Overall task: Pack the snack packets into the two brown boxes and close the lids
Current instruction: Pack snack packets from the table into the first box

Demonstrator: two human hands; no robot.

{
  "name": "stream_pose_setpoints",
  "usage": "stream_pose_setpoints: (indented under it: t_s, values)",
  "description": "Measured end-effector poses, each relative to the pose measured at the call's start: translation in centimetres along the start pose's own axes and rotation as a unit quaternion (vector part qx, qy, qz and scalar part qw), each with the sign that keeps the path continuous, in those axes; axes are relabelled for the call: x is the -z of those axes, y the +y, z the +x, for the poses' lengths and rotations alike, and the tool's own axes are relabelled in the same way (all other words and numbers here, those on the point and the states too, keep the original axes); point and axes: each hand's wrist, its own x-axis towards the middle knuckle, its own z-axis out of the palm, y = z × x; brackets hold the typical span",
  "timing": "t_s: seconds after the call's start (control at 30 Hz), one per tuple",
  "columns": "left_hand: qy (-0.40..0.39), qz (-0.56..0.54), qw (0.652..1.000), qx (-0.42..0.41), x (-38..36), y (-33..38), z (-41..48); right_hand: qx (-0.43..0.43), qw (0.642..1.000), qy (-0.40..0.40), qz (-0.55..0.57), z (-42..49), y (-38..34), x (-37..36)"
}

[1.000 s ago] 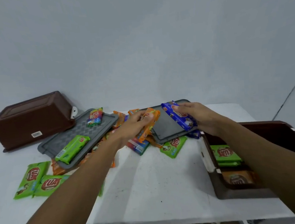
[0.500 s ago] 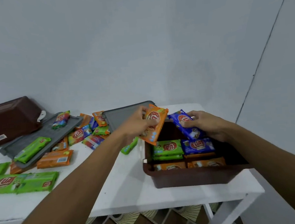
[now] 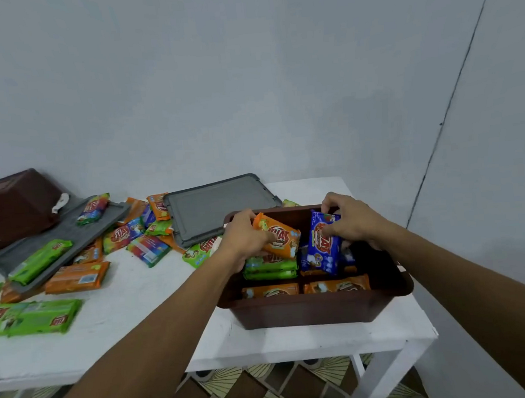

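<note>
An open brown box (image 3: 315, 311) stands at the table's right end with green, orange and blue snack packets inside. My left hand (image 3: 245, 238) grips an orange packet (image 3: 282, 236) over the box's left half. My right hand (image 3: 352, 219) holds a blue packet (image 3: 322, 247) upright inside the right half. A second brown box (image 3: 8, 208) lies upside down at the far left. Many loose packets (image 3: 137, 238) are scattered over the table's middle and left.
Two grey lids lie on the white table (image 3: 137, 311): one (image 3: 214, 206) just behind the open box, the other (image 3: 67, 235) beside the upturned box with packets on it. A wall stands close behind and to the right. The table's right edge is near the box.
Both hands carried their packets from the pile rightward and down into the open box. The view swung right along with them.
</note>
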Motion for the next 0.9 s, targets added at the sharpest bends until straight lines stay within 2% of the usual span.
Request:
stream_pose_setpoints:
  t_s: [0.1,0.13,0.2,0.27,0.33,0.4,0.43,0.47,0.5,0.53,0.6,0.67,0.73,0.9]
  values:
    - [-0.024,0.025,0.999,0.0,-0.4,-0.6,0.2,0.073,0.991,-0.02,-0.107,0.5,0.2,0.4]
    - [-0.025,0.064,0.997,-0.017,-0.5,-1.0,0.3,0.091,0.987,-0.03,-0.131,0.6,0.3,0.4]
    - [-0.013,0.213,0.974,-0.07,-0.6,-1.3,0.5,0.112,0.978,-0.05,-0.17,1.1,0.5,0.3]
    - [0.004,0.368,0.925,-0.095,-1.0,-1.6,0.5,0.13,0.963,-0.066,-0.227,1.7,0.6,-0.1]
    - [0.021,0.503,0.858,-0.104,-1.6,-1.8,0.5,0.148,0.943,-0.07,-0.29,1.9,0.7,-0.8]
    - [0.049,0.593,0.79,-0.15,-2.0,-1.7,0.5,0.17,0.921,-0.041,-0.347,1.8,1.0,-1.7]
    - [0.052,0.608,0.769,-0.188,-1.9,-1.5,0.5,0.189,0.908,-0.014,-0.375,1.6,1.1,-2.0]
    - [0.032,0.603,0.767,-0.218,-1.7,-1.4,0.7,0.209,0.892,0.013,-0.401,1.4,1.2,-2.2]
    - [-0.011,0.58,0.782,-0.229,-1.4,-1.1,0.8,0.227,0.879,0.033,-0.417,1.4,1.4,-2.3]
    - [-0.066,0.561,0.796,-0.218,-1.0,-0.8,1.0,0.233,0.875,0.038,-0.422,1.3,1.5,-2.1]
    - [-0.13,0.572,0.785,-0.198,-0.7,-0.3,1.2,0.21,0.883,0.006,-0.419,1.4,1.7,-1.5]
    - [-0.126,0.606,0.759,-0.204,-0.5,-0.2,1.6,0.177,0.887,-0.047,-0.424,1.5,1.7,-1.3]
    - [-0.115,0.62,0.749,-0.204,-0.4,-0.3,1.9,0.163,0.887,-0.081,-0.425,1.7,1.6,-1.5]
    - [-0.093,0.641,0.733,-0.208,0.4,-0.4,1.8,0.176,0.877,-0.1,-0.435,2.1,1.4,-1.7]
